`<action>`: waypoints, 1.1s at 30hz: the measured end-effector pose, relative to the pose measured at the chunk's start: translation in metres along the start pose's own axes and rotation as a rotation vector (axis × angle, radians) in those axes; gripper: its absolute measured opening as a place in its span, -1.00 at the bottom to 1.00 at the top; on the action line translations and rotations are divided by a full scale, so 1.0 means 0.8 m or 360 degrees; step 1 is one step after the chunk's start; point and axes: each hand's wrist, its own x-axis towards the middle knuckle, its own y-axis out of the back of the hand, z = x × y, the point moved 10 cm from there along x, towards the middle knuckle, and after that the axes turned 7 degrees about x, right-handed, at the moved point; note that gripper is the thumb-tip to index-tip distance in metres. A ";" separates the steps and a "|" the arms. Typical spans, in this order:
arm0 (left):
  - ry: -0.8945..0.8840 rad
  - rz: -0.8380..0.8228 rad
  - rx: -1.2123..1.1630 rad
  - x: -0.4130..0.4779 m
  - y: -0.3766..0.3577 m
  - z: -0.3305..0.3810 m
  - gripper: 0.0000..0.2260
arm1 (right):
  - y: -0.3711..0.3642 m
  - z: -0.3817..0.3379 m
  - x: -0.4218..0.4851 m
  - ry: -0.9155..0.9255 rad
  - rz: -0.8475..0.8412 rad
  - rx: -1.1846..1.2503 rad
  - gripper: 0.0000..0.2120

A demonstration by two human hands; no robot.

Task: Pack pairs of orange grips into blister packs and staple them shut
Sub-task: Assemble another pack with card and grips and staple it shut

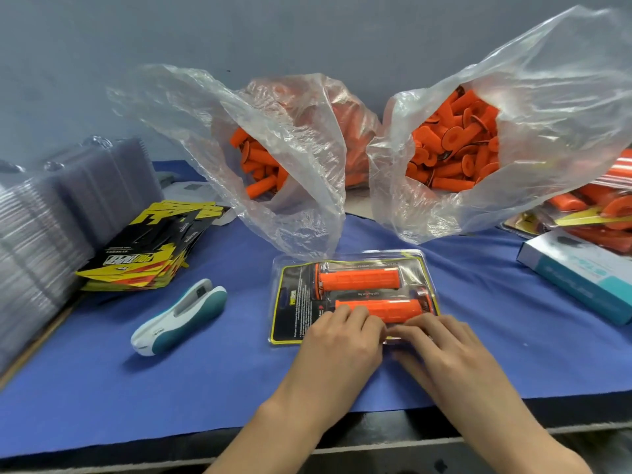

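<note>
A clear blister pack (pixel 294 299) with a black and yellow card lies flat on the blue mat, with two orange grips (pixel 359 279) side by side inside it. Both hands rest on its near edge. My left hand (pixel 345 340) presses down with its fingers on the near grip's left end. My right hand (pixel 441 347) presses the near right edge, fingertips meeting the left hand's. The near edge of the pack is hidden under my fingers. A white and teal stapler (pixel 179 318) lies on the mat to the left, apart from both hands.
Two open plastic bags of loose orange grips (pixel 260 165) (pixel 455 148) stand behind the pack. A pile of printed cards (pixel 147 251) and stacks of empty clear blisters (pixel 51 217) sit at left. A teal and white box (pixel 578 271) and finished packs (pixel 602 213) lie at right.
</note>
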 end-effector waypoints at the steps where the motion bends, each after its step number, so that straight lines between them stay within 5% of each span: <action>1: -0.0011 -0.0005 0.0003 -0.001 -0.001 0.001 -0.99 | -0.002 0.001 -0.001 0.0009 -0.0015 -0.0045 -0.81; 21: 0.0053 -0.0084 -0.0005 -0.051 0.016 -0.105 -0.94 | -0.003 0.016 0.001 -0.0027 0.0011 -0.0146 -0.82; 33: 0.0166 -0.0199 -0.0183 -0.051 0.021 -0.133 -0.93 | -0.050 -0.079 0.063 0.0247 0.0006 -0.0091 -0.73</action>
